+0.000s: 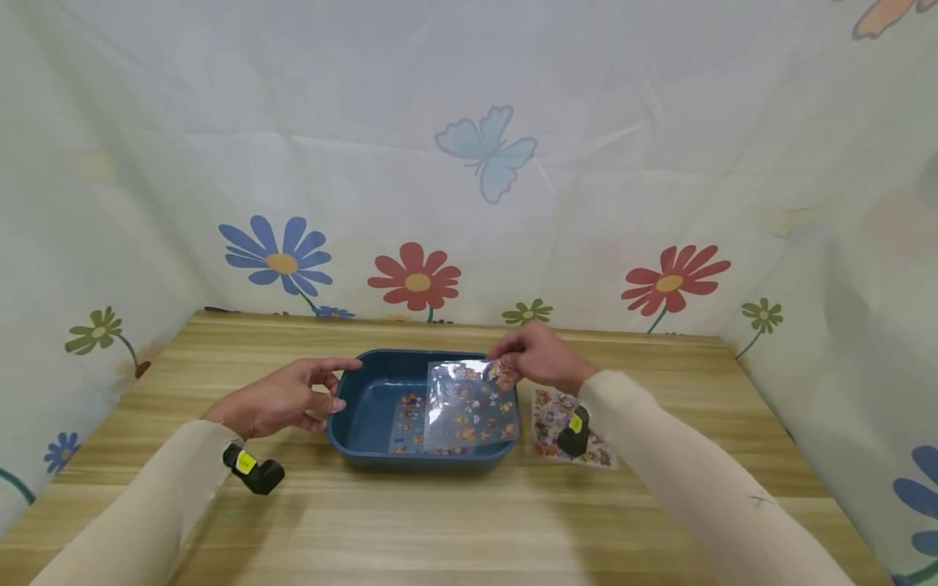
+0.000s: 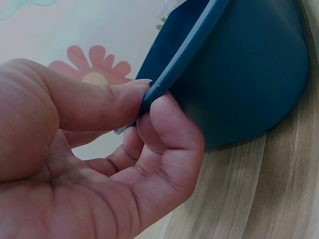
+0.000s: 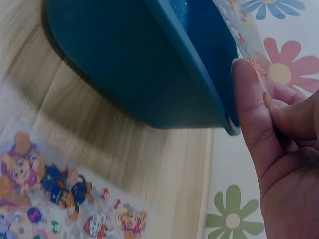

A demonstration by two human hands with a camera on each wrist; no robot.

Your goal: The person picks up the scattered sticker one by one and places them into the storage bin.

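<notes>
A dark blue plastic basin stands on the wooden table. My left hand pinches its left rim between thumb and curled fingers, as the left wrist view shows close up. My right hand is above the basin's right end. Its thumb and fingers pinch the top right corner of a clear sticker sheet with small cartoon figures, which hangs tilted over the basin. Another sticker sheet lies inside the basin, partly hidden behind the held one.
A third sticker sheet, printed with cartoon dogs, lies on the wooden table right of the basin, partly under my right forearm. A pale curtain with flowers and a butterfly hangs behind the table and along its sides.
</notes>
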